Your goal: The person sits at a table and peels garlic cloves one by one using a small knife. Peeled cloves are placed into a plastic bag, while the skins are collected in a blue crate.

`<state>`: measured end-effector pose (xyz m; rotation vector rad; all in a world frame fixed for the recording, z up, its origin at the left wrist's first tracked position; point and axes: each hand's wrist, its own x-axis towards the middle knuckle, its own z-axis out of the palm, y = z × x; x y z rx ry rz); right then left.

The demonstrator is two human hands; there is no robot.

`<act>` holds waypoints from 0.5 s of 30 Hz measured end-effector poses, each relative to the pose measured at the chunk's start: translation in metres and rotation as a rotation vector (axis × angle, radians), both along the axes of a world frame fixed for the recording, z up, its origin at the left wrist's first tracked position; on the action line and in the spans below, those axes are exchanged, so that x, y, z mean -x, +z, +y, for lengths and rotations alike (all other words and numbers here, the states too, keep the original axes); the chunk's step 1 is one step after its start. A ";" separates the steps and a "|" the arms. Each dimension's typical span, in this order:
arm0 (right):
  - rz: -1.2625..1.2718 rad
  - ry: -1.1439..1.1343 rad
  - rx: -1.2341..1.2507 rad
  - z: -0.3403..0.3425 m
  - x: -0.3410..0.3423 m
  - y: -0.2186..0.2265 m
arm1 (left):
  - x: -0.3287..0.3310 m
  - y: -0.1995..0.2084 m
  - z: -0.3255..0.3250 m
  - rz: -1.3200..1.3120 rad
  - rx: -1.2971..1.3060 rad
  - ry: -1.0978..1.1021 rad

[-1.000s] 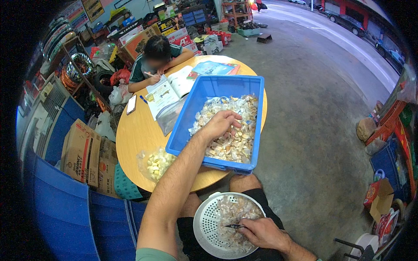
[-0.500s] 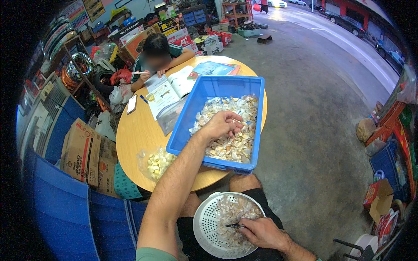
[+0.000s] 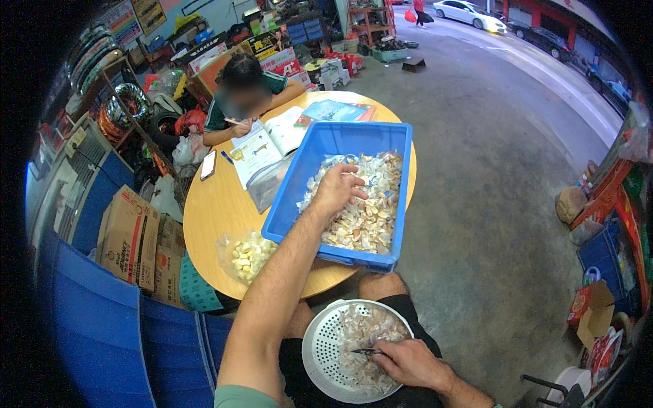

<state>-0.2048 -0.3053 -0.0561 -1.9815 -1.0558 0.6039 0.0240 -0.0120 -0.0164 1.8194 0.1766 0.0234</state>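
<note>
Your left hand [image 3: 338, 192] digs into pale garlic cloves [image 3: 364, 211] in the blue plastic crate [image 3: 340, 143]; your right hand [image 3: 408, 364] holds a small knife [image 3: 366, 351] over the white perforated colander [image 3: 323, 347].

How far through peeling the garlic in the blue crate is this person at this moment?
Done: a clear bag of peeled cloves lies on the round table, and skins fill the white colander on the lap. In hand: the left hand reaches into the blue crate; the right hand holds a small knife. Left: the crate looks well filled with garlic.
</note>
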 end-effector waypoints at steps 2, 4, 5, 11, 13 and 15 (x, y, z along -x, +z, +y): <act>-0.009 0.001 0.024 0.000 0.001 0.000 | -0.001 0.001 0.003 -0.050 0.030 0.038; -0.019 -0.010 0.036 -0.001 0.002 0.003 | 0.000 0.009 0.003 -0.105 0.059 0.069; -0.025 -0.022 0.036 -0.001 0.003 0.006 | 0.001 0.016 0.002 -0.135 0.074 0.081; -0.033 -0.101 -0.022 -0.006 0.008 0.003 | 0.044 0.041 -0.003 -0.253 0.124 0.062; -0.017 -0.113 -0.044 -0.008 0.009 0.002 | 0.078 0.048 -0.009 -0.267 0.175 0.048; 0.028 -0.112 -0.065 -0.011 0.009 0.000 | 0.114 0.052 -0.011 -0.262 0.208 0.052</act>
